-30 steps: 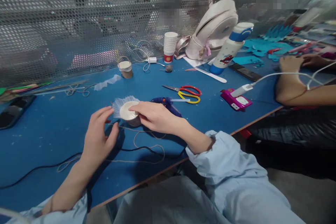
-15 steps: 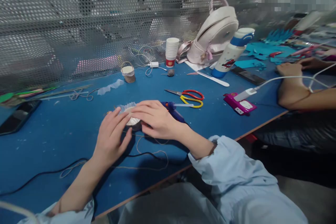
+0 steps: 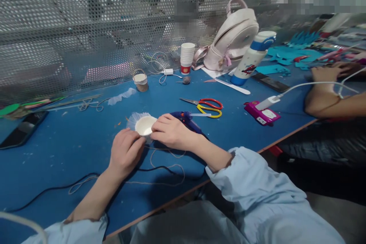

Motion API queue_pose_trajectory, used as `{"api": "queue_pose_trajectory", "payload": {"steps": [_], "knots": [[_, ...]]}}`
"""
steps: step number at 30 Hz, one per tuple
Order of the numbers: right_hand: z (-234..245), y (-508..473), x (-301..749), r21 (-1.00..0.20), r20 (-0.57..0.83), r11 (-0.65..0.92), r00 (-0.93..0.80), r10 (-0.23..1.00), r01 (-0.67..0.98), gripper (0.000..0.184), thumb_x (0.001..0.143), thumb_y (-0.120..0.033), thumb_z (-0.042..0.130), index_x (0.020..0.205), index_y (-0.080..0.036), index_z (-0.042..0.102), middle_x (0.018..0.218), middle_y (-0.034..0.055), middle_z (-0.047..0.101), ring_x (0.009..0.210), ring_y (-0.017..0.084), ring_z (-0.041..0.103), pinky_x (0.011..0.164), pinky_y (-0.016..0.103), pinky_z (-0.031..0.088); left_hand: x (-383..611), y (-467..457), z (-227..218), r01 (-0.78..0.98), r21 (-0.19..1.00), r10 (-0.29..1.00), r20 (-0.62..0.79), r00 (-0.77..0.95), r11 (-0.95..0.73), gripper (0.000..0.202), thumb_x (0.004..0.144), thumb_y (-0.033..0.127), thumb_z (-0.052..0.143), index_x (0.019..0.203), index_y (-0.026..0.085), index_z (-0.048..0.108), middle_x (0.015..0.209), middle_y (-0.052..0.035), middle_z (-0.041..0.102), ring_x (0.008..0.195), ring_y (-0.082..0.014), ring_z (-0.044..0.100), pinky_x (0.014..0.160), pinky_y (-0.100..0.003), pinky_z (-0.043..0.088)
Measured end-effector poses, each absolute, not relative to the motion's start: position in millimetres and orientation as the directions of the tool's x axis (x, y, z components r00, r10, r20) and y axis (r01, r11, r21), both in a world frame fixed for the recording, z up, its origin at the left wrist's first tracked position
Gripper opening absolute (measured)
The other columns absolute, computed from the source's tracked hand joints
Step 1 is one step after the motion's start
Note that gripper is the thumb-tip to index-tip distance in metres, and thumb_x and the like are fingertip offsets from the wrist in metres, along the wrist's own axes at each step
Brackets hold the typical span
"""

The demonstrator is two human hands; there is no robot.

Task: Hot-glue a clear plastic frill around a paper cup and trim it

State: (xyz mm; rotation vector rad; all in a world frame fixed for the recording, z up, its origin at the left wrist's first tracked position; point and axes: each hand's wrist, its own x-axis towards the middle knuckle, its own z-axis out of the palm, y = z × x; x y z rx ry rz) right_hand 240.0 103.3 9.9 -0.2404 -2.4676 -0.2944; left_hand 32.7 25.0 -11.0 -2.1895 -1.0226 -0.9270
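Between my hands is a small white paper cup (image 3: 145,125), its mouth facing up and pale pleated tulle (image 3: 132,120) fanned out along its far-left rim. My left hand (image 3: 127,151) grips the cup's near-left side with bent fingers. From the right, my right hand (image 3: 173,132) pinches the rim, partly covering it. Just beyond my right hand lies a blue glue gun (image 3: 194,125) with a clear glue stick (image 3: 201,114) showing. Scissors (image 3: 210,107) with one red and one yellow handle rest beyond it. Thin string (image 3: 168,183) trails near my wrists.
A small twine-wrapped cup (image 3: 141,82), stacked paper cups (image 3: 187,58), a backpack (image 3: 234,40) and a bottle (image 3: 251,61) stand along the mesh wall. A magenta power adapter (image 3: 261,113) sits at right, near another person's arm (image 3: 323,97). A phone (image 3: 24,127) lies at left.
My hands have drawn apart and down to the cup's sides, uncovering its open mouth and more of the tulle. My left fingers have curled in from being stretched over the top.
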Motion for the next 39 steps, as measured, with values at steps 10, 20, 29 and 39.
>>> {"api": "queue_pose_trajectory", "payload": {"steps": [10,20,29,39], "knots": [[9.7,98.5,236.5,0.008,0.603,0.971,-0.776,0.187,0.24,0.029,0.095,-0.025,0.044,0.08,-0.015,0.067,0.078,0.0075,0.061,0.074,0.018,0.048,0.07,0.033,0.037,41.9,26.4,-6.9,0.817,0.025,0.507,0.794,0.334,-0.577,0.01,0.083,0.016,0.062,0.092,0.018,0.066,0.087,-0.0084,0.064,0.084,-0.0213,0.061,0.076,-0.036,0.051],[-4.6,89.5,216.8,-0.712,0.555,0.674,-0.431,0.711,0.197,0.009,0.09,-0.027,0.049,0.088,-0.018,0.052,0.079,0.0012,0.058,0.07,0.013,0.055,0.068,0.026,0.045,48.2,47.2,-7.9,0.836,0.247,0.584,0.805,0.104,-0.49,0.013,0.083,0.026,0.067,0.093,0.019,0.063,0.086,-0.0055,0.061,0.082,-0.0191,0.058,0.076,-0.035,0.049],[-3.3,102.0,210.6,-0.938,0.29,0.324,-0.231,0.929,0.122,0.028,0.078,-0.026,0.059,0.103,-0.019,0.051,0.069,-0.0082,0.046,0.058,0.01,0.044,0.059,0.023,0.04,53.6,44.6,-12.3,0.82,0.126,0.529,0.816,0.234,-0.558,0.006,0.082,0.02,0.067,0.089,0.02,0.066,0.091,-0.0069,0.058,0.085,-0.0197,0.057,0.075,-0.035,0.048],[1.9,103.5,208.9,-0.957,0.238,0.27,-0.248,0.939,0.104,0.011,0.085,-0.023,0.057,0.085,-0.015,0.064,0.086,0.0015,0.063,0.07,0.01,0.054,0.07,0.024,0.048,45.7,37.9,-15.3,0.789,0.157,0.544,0.801,0.25,-0.594,0.016,0.079,0.011,0.065,0.093,0.018,0.06,0.114,-0.0141,0.057,0.105,-0.0248,0.058,0.087,-0.04,0.052]]}}
